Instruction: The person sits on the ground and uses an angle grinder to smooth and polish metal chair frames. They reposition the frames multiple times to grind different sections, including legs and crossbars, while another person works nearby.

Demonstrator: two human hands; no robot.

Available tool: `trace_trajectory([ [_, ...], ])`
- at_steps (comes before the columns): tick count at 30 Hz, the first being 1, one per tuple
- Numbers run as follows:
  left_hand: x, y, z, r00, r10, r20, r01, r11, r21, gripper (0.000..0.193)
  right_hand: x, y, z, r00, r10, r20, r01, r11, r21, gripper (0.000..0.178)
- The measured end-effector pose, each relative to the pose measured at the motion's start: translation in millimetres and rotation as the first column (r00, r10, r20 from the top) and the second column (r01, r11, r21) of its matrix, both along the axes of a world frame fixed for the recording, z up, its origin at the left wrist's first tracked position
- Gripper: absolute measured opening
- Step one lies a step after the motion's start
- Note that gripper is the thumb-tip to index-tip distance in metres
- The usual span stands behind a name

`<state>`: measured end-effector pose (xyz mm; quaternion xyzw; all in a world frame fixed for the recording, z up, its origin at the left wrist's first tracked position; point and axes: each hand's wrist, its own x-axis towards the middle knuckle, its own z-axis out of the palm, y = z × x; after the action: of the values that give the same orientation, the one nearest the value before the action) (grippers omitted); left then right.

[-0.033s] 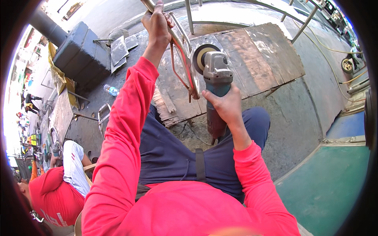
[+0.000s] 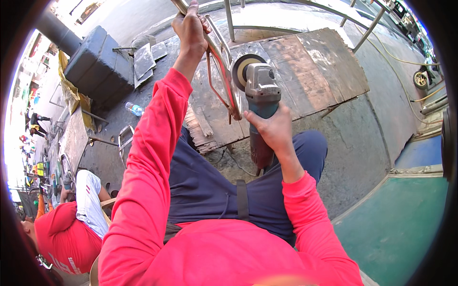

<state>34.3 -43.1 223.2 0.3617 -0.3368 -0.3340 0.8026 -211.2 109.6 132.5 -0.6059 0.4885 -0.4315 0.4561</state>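
Observation:
My left hand point(image 2: 192, 35) is wrapped round a bent metal tube frame point(image 2: 223, 76), which slants down toward me and has reddish, shiny stretches along its lower end. In my right hand point(image 2: 273, 127) is an angle grinder point(image 2: 262, 86) with a grey metal head and a dark teal body, held upright with its tail between my knees. Its round abrasive disc point(image 2: 239, 69) faces left, right beside the tube; whether the two touch I cannot tell. A worn wooden board point(image 2: 305, 71) lies beneath both.
A dark blue block point(image 2: 99, 64) stands at the far left, with a plastic bottle point(image 2: 135, 109) on the ground near it. A co-worker in a red shirt point(image 2: 69, 236) sits at my left. Metal railings point(image 2: 369, 29) run beyond the board; a green panel point(image 2: 396, 224) lies at right.
The grinder and my right hand have shifted slightly left, bringing the disc closer to the tube. My left hand and the frame look the same.

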Motion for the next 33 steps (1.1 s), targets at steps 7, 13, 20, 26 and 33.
trace_trajectory([
  [7, -7, -4, -1, 0.999, -0.027, 0.026, 0.027, 1.000, -0.011, 0.030, 0, 7, 5, 0.999, -0.014, -0.043, 0.013, 1.000, -0.016, 0.046],
  [13, -11, -1, -2, 0.998, -0.022, 0.059, 0.023, 1.000, -0.015, 0.031, 0, 5, 10, 0.999, -0.022, -0.043, 0.022, 1.000, -0.014, 0.046],
  [20, -15, 4, 1, 0.999, -0.023, 0.047, 0.024, 1.000, -0.010, 0.031, -1, 5, 10, 1.000, -0.018, 0.001, 0.018, 1.000, 0.004, 0.043],
  [26, -25, 14, 5, 0.998, -0.002, 0.055, 0.003, 1.000, -0.015, 0.031, -5, 0, 5, 0.998, -0.017, 0.056, 0.016, 1.000, 0.024, 0.043],
  [33, -32, 20, 12, 0.998, 0.028, 0.065, -0.027, 1.000, -0.010, 0.030, -6, 6, 5, 0.997, 0.020, 0.073, -0.021, 1.000, 0.015, 0.043],
])
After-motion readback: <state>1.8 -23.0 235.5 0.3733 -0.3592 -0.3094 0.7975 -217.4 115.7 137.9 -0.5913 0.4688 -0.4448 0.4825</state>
